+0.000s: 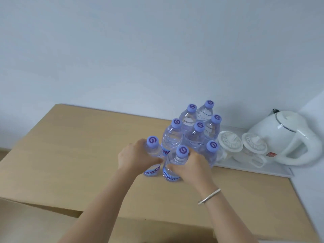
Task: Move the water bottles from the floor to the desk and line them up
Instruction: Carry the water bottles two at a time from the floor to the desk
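Both hands grip upright water bottles on the wooden desk (pixel 73 155): left hand (pixel 135 157) on one bottle (pixel 152 155), right hand (pixel 192 166) on its neighbour (pixel 175 163). Blue labels read only partly. Behind stand six more purple-capped bottles (pixel 196 130), then a white kettle (pixel 284 135).

The clear, ribbed plastic water bottles (pixel 172 137) look glossy and see-through, each topped with a matt lilac plastic screw cap (pixel 176 123) and wrapped in a shiny blue film label (pixel 171 176). The pale tan wood-look counter (pixel 78 155) is smooth and matt. The white plastic kettle (pixel 280 135) is glossy, with a bright metal band at its lid. The thin silver metal bangle (pixel 209 196) is polished. The flat white tray (pixel 273 170) looks smooth.
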